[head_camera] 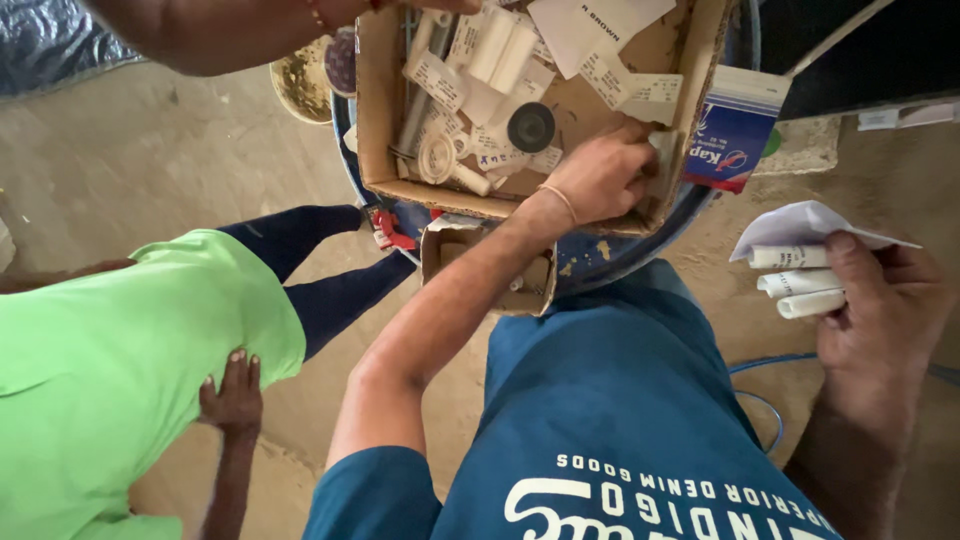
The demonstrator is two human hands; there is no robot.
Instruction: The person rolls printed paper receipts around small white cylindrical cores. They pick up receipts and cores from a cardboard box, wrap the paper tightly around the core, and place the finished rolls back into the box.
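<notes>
My left hand (pixel 600 180) reaches into an open cardboard box (pixel 378 120), its fingers curled down in the near right corner among white pipe fittings with paper tags (pixel 500 50). Whether it grips one is hidden by the fingers. A black round part (pixel 530 127) and a white tape roll (pixel 437 158) lie just left of that hand. My right hand (pixel 880 310) is off to the right, away from the box. It is closed around three short white tubes (pixel 800 285) and a folded white paper (pixel 800 225).
The box rests on a blue drum (pixel 610 250). A small cardboard box (pixel 490 270) sits at its near edge and a blue-and-white packet (pixel 735 130) at its right. A person in a green shirt (pixel 110 370) stands left. Another person's arm (pixel 220 30) crosses the top.
</notes>
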